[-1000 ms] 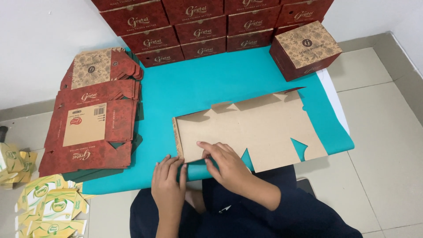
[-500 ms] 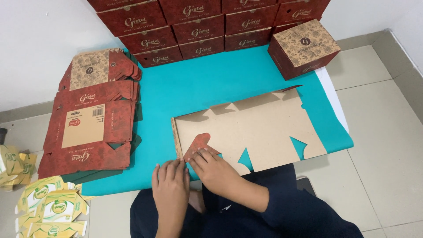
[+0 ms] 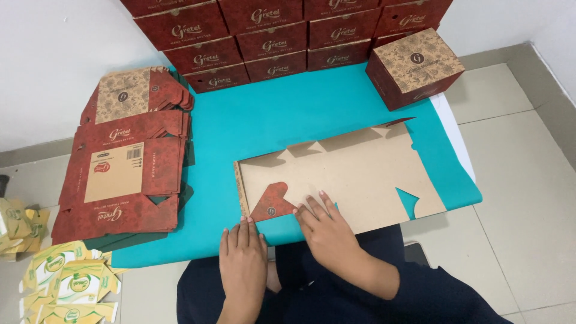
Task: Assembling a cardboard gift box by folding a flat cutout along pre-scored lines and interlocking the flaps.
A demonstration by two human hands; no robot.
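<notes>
A flat brown cardboard box blank (image 3: 354, 174) lies plain side up on the teal mat (image 3: 288, 120). Its small red corner flap (image 3: 271, 203) is folded over onto the brown face near the left end. My right hand (image 3: 321, 225) presses flat on the blank's near edge, fingers spread just right of that flap. My left hand (image 3: 242, 252) rests palm down on the mat at the blank's near left corner, fingertips touching the edge below the flap. Neither hand grips anything.
A stack of flat red box blanks (image 3: 123, 174) lies at the mat's left. Assembled red boxes (image 3: 264, 36) line the wall at the back, and one more box (image 3: 415, 67) stands at the back right. Yellow-green flat cartons (image 3: 66, 282) lie on the floor at left.
The red corner flap has been folded up and over onto the brown face. My right hand slid from the flap to press just right of it; my left hand stayed near the corner.
</notes>
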